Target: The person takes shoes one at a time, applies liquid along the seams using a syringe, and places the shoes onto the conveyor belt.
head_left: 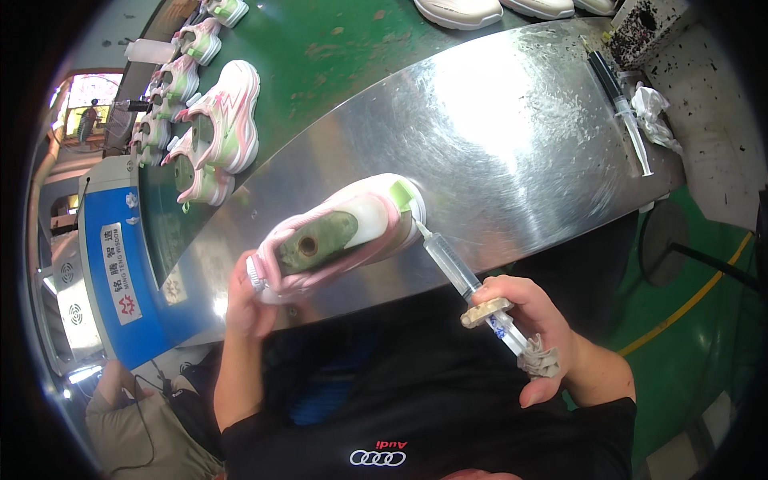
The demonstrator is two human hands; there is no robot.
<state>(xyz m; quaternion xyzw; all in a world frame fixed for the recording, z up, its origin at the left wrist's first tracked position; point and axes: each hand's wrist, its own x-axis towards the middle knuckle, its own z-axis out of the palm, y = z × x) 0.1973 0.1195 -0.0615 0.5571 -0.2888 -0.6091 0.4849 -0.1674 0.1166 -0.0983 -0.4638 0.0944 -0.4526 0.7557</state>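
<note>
A pink, white and green sneaker (376,192) with a green shoe last (320,242) inside it is held over the metal table's near edge. Wrapped round the toe end at its left is my left hand (250,300). My right hand (532,320) grips a clear syringe (452,264) by its barrel and plunger, with tape round the flange and a grey wrapping on the plunger end. The syringe's tip touches or nearly touches the sneaker's heel, close to the sole edge; which of the two I cannot tell.
Several similar sneakers (232,112) line the green surface (320,60) at the far left. White shoes (460,11) stand at the far edge. On the metal table (352,136), a second syringe (628,124) and crumpled tissue (658,116) lie at right. A person (152,424) sits at lower left.
</note>
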